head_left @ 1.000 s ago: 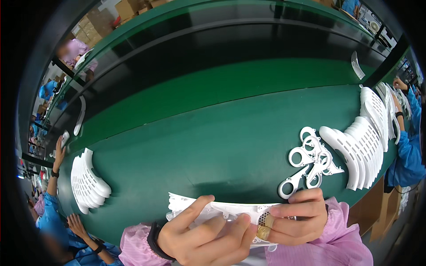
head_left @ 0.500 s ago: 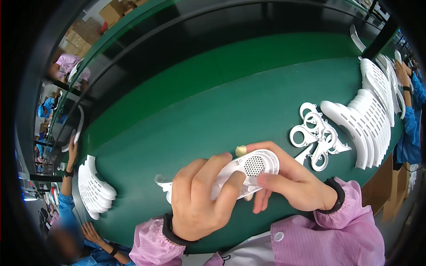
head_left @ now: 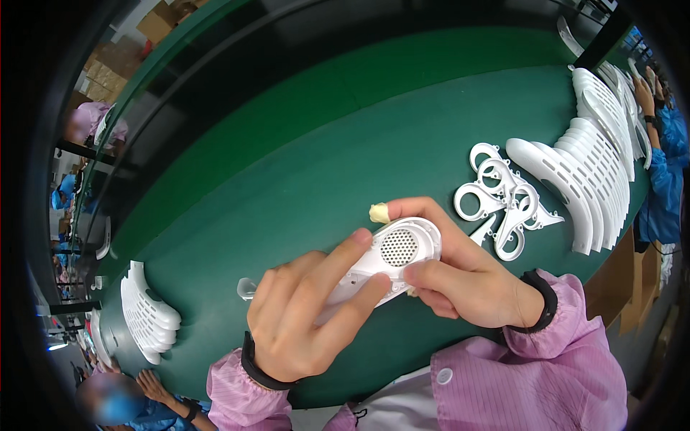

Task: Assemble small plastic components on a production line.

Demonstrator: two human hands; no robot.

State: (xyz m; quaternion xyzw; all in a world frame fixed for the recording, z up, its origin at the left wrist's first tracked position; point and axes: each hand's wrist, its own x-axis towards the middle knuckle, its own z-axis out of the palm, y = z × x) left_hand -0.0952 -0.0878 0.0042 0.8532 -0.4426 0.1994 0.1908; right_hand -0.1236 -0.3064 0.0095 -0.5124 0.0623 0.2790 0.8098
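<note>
Between my hands is an elongated white plastic housing (head_left: 399,248) with a round perforated grille at its wider end. My right hand (head_left: 478,287) grips that end, thumb on the near rim and fingers around the far side and beneath. A pale yellow cover (head_left: 379,212) sits on a right fingertip. My left hand (head_left: 305,312) lies over the narrower part, its index finger and thumb on the housing's edges beside the grille. A small whitish tip (head_left: 246,289) sticks out left of my left hand; what it belongs to is hidden. The housing's underside is also hidden.
White ring-ended parts (head_left: 512,205) lie in a loose pile right of my hands. Beyond them fans a stack of slotted curved white shells (head_left: 586,172). A smaller shell stack (head_left: 149,316) stands at left. Blue-sleeved people work at both sides, one hand (head_left: 154,388) resting at lower left.
My left thumb and index finger have spread to opposite edges of the housing. The view has shifted slightly. At far left, another person's raised hand with a curved white piece has gone from its place.
</note>
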